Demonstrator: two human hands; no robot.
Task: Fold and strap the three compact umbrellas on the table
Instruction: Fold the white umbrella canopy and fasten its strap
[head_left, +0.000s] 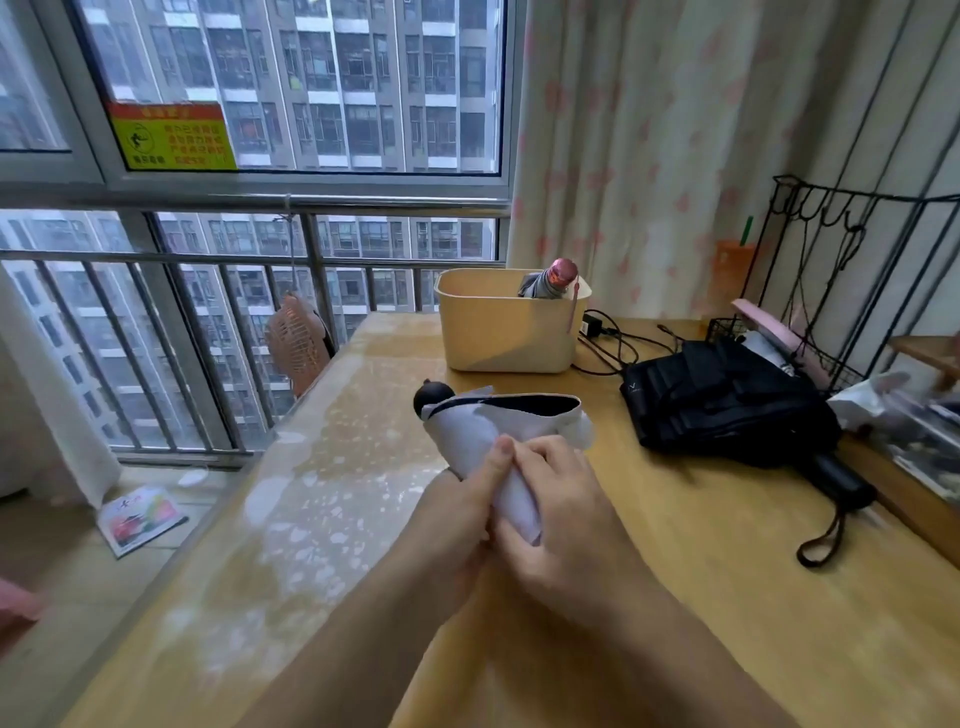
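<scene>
Left and near side: bare table (311, 493), passable. Far centre: beige bin (506, 332) blocks. Right: black umbrella (727, 405); cables (613, 343) lie between it and bin. Far right corner: wire rack (857, 270) walls off.

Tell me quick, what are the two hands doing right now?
Left hand: closed, gripping the white umbrella.
Right hand: closed, gripping the same umbrella.

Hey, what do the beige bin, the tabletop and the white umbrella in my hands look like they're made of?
Beige bin: probably moulded plastic, matte; smooth seamless walls, rounded rim. Tabletop: light wood or wood-look laminate; its left part looks glossy and mottled, perhaps under a clear cover. White umbrella: thin synthetic-looking fabric, soft creases, dark lining; its black cap looks like plastic.
</scene>
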